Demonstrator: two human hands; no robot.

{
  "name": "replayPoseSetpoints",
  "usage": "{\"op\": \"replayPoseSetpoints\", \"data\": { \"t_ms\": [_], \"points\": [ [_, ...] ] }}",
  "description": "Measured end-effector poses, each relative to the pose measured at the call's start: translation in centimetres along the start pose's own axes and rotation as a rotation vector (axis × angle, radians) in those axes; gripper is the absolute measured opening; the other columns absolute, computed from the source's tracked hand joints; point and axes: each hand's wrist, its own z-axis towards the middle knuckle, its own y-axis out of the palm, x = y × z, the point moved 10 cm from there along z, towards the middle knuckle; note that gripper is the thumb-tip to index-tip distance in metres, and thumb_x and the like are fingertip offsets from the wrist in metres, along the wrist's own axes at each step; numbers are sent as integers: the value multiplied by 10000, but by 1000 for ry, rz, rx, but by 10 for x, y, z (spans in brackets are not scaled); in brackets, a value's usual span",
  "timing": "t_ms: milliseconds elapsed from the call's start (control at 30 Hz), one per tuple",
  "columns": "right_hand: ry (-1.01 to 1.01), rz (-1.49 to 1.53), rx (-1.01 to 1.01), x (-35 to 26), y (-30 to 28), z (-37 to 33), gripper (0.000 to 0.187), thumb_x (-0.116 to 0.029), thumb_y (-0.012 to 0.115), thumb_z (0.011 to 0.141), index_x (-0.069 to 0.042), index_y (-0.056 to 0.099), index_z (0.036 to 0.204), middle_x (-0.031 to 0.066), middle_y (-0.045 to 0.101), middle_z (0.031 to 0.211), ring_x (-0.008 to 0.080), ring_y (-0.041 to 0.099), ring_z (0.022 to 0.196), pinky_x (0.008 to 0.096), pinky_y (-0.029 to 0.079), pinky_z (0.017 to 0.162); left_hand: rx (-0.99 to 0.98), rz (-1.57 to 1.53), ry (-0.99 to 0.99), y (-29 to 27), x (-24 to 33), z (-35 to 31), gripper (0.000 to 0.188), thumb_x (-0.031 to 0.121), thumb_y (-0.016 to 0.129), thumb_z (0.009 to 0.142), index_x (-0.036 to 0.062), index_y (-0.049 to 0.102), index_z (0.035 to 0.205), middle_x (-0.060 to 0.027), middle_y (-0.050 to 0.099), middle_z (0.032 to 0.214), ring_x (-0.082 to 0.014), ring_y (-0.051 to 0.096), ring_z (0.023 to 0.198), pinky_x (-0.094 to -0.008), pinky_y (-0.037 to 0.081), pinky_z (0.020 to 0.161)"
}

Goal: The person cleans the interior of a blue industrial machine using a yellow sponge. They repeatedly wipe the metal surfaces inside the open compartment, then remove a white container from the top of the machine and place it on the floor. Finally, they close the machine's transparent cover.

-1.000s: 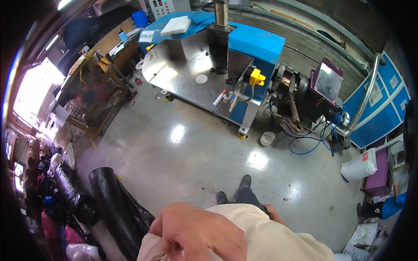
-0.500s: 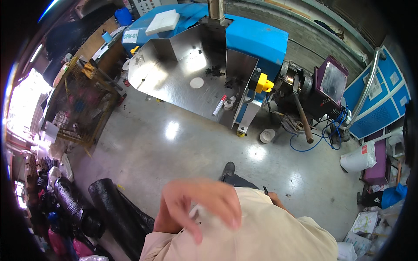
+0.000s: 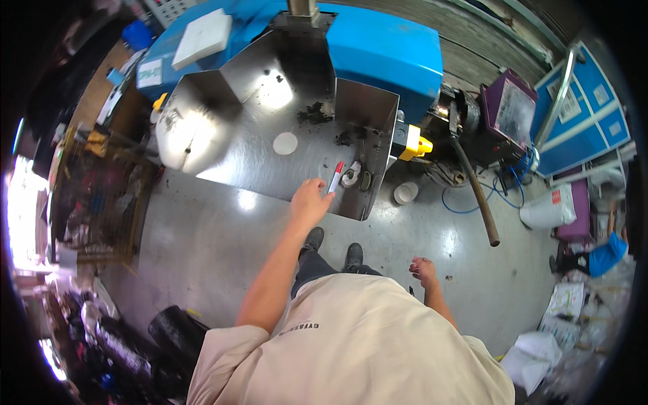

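My left hand [image 3: 312,200] reaches over the front edge of the steel tray table [image 3: 236,158]. Its thumb and fingers are apart at the lower end of a white marker [image 3: 335,177] with a red cap, which lies on the metal; no firm grip shows. Just right of the marker are a small white item [image 3: 351,175] and a dark looped item [image 3: 365,181], neither clear in kind. A white disc [image 3: 285,143] lies farther back, near black scraps [image 3: 314,113]. My right hand [image 3: 424,270] hangs over the floor, fingers loosely curled and apart, with nothing visible in it.
Behind the tray stands a blue machine [image 3: 385,50] with a white slab [image 3: 202,39] on top. A yellow knob [image 3: 415,143] sticks out at the tray's right side. Beyond are a white bucket [image 3: 406,194] and a long-handled lever [image 3: 476,192]. Another person's blue sleeve [image 3: 607,256] shows far right.
My left hand has gone from in front of my chest forward to the marker. My right hand has come into sight at my side. The tray appears nearer.
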Motion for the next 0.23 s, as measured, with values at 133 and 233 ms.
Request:
{"op": "replayPoseSetpoints", "data": {
  "t_ms": [133, 233],
  "points": [
    [121, 190, 140, 32, 10, -35, 178, -261, 630, 984, -111, 629, 1079, 13, 649, 750, 183, 661, 735, 387, 499, 726, -93, 145, 67, 37, 7, 39, 405, 282, 786, 851, 0, 633, 1099, -192, 709, 1056, -388, 691, 1032, -485, 547, 892],
    [174, 257, 95, 77, 38, -41, 207, -266, 596, 1006, -116, 647, 1139, 32, 680, 780, 203, 674, 788, 410, 500, 748, -232, 110, 120, 75, -22, 69, 362, 253, 775, 844, -8, 628, 1048, -216, 708, 1053, -410, 699, 989, -516, 550, 875]
  ]
}}
